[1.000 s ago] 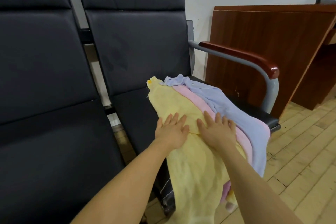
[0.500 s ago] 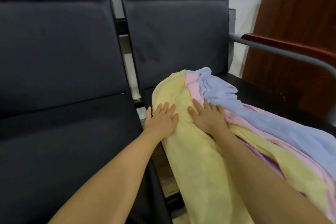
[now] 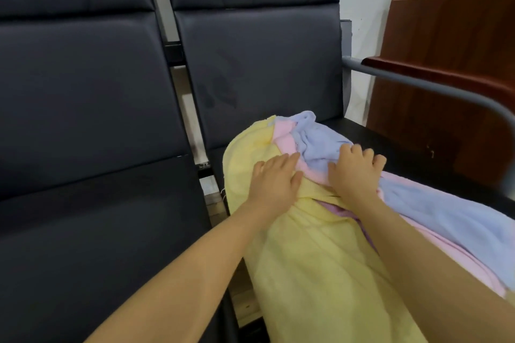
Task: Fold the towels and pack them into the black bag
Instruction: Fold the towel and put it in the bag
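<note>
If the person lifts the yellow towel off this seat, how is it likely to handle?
Probably floppy: the yellow towel drapes over the seat edge and bunches under the left hand. Likely light, being soft cloth. It overlaps the pink towel, so it may drag that one along. The right hand grips the blue towel.

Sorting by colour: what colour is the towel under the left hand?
Yellow, in the head view.

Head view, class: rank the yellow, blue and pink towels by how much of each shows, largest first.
1. Yellow towel, though it lies nearest the camera.
2. Blue towel.
3. Pink towel, mostly covered, only strips showing.
</note>
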